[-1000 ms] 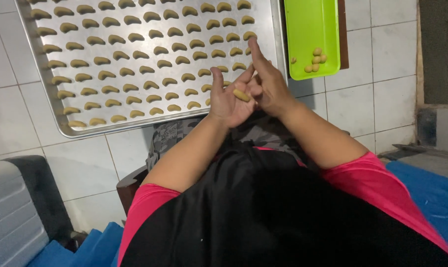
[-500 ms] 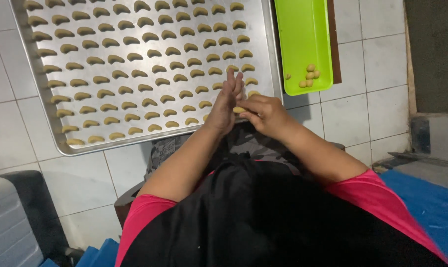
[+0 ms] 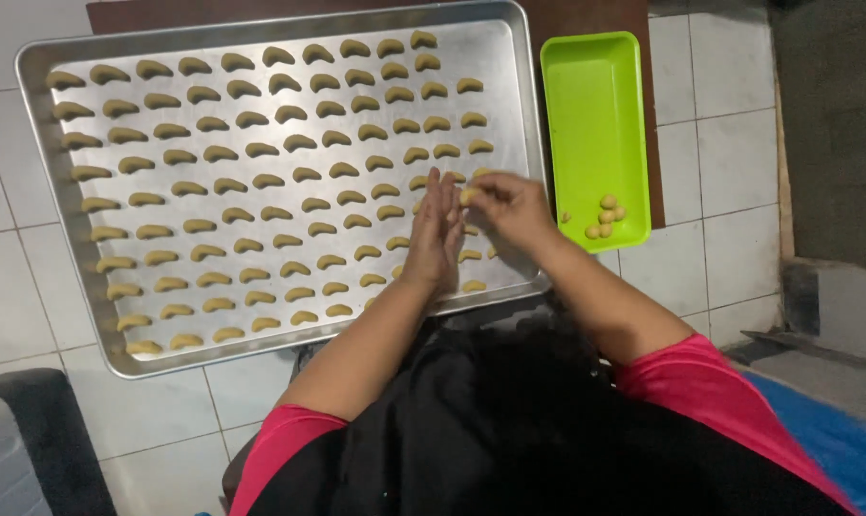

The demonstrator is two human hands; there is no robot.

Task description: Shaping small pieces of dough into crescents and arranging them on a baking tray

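Your right hand [image 3: 511, 205] pinches the dough piece [image 3: 468, 196], at 3 o'clock of your flat, open left hand [image 3: 435, 232] over the baking tray [image 3: 41, 143]; judge it light, soft and easily deformed, so grip its ends gently.

Crescent dough pieces [image 3: 261, 182] lie in rows on the baking tray [image 3: 41, 124]; right of its edge, the small tray [image 3: 590, 105] holds dough balls [image 3: 605, 217].

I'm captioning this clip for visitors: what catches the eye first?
A big metal tray on the white tiled floor, filled with rows of crescent dough pieces. At its right edge the left hand and right hand pinch one dough piece; a lime-green tray lies alongside.
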